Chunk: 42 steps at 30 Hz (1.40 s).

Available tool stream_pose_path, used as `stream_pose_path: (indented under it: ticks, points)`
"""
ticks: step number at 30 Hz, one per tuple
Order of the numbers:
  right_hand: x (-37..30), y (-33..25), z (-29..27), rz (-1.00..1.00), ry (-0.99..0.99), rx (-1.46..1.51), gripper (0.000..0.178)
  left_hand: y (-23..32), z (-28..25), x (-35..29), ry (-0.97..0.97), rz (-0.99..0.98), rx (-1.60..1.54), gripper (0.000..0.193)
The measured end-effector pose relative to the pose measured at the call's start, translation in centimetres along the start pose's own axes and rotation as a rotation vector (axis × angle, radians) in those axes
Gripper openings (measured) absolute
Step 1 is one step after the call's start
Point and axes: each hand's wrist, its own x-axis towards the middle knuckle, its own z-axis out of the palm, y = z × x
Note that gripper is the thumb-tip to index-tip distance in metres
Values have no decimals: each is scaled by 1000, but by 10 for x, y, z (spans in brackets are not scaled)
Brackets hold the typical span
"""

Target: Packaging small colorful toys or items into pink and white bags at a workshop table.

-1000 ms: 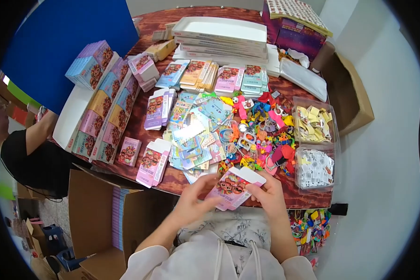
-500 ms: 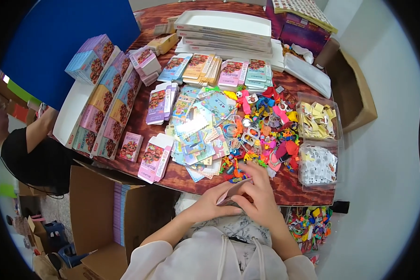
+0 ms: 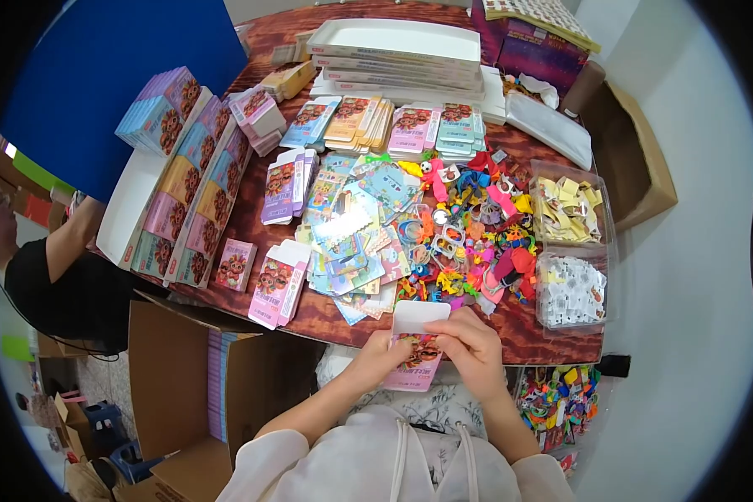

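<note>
Just in front of the table's near edge, a pink small carton (image 3: 413, 375) with a picture on its front stands between my two hands. Its white top flap (image 3: 420, 315) is raised. My left hand (image 3: 376, 361) grips the carton's left side, thumb across the front. From the right, my right hand (image 3: 475, 353) pinches the upper edge near the flap. Beyond them lie a heap of colourful small toys (image 3: 468, 243) and a spread of printed cards (image 3: 360, 251). A stack of flat pink cartons (image 3: 278, 289) sits left of the cards.
Clear plastic bins hold yellow slips (image 3: 565, 209) and white packets (image 3: 571, 293) at right. Display trays of filled cartons (image 3: 180, 192) stand at left, with white trays (image 3: 397, 42) stacked behind. An open cardboard box (image 3: 171, 376) is below left. Another person (image 3: 58, 276) is at far left.
The carton has been turned so its printed front and raised white flap face up. My right hand has shifted from over it to its upper right edge.
</note>
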Motion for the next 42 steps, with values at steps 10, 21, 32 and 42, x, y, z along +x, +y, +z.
stream_pose_path:
  ticks: [10, 21, 32, 42]
  points:
    - [-8, -1, 8, 163, 359, 287, 21, 41, 23, -17, 144, 315, 406, 54]
    - [-5, 5, -3, 101, 123, 123, 18, 63, 23, -16, 93, 319, 813, 46]
    - [-1, 16, -1, 87, 185, 174, 21, 67, 17, -14, 106, 256, 801, 48]
    - [23, 8, -5, -70, 49, 87, 17, 51, 18, -15, 234, 314, 528, 57]
